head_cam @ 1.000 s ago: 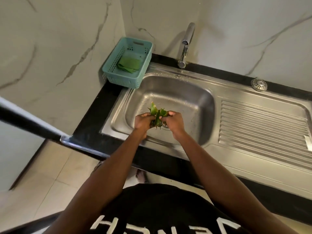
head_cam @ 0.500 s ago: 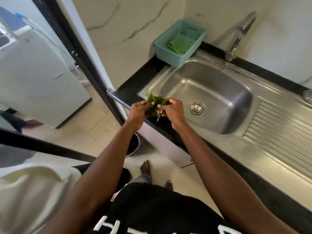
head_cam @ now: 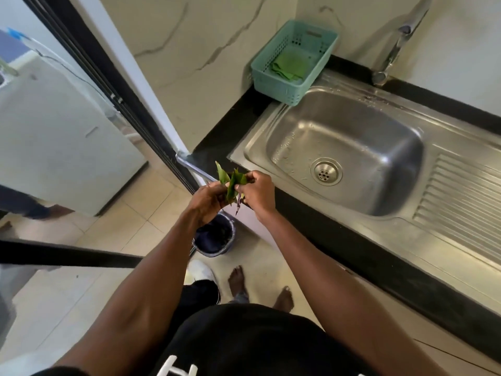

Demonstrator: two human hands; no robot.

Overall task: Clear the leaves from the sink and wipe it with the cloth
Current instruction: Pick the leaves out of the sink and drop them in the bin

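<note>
A bunch of green leaves (head_cam: 231, 183) is held between both hands, off the left front corner of the counter. My left hand (head_cam: 207, 200) grips the bunch from the left and my right hand (head_cam: 257, 192) pinches it from the right. They hang above a dark bin (head_cam: 215, 236) on the floor. The steel sink (head_cam: 349, 147) basin shows only water drops and its drain (head_cam: 326, 171). A folded green cloth (head_cam: 290, 66) lies in the teal basket (head_cam: 273, 82) at the sink's back left corner.
A tap (head_cam: 393, 47) stands behind the basin, and a ribbed drainboard (head_cam: 461, 202) lies to its right. A dark door frame (head_cam: 122, 99) and metal rail run left of the counter. A white appliance (head_cam: 54, 142) stands beyond. My bare feet (head_cam: 238, 280) are on the tiled floor.
Both hands lifted the leaves out of the basin and carried them left, past the counter edge, to above the bin. The view swung left with them.
</note>
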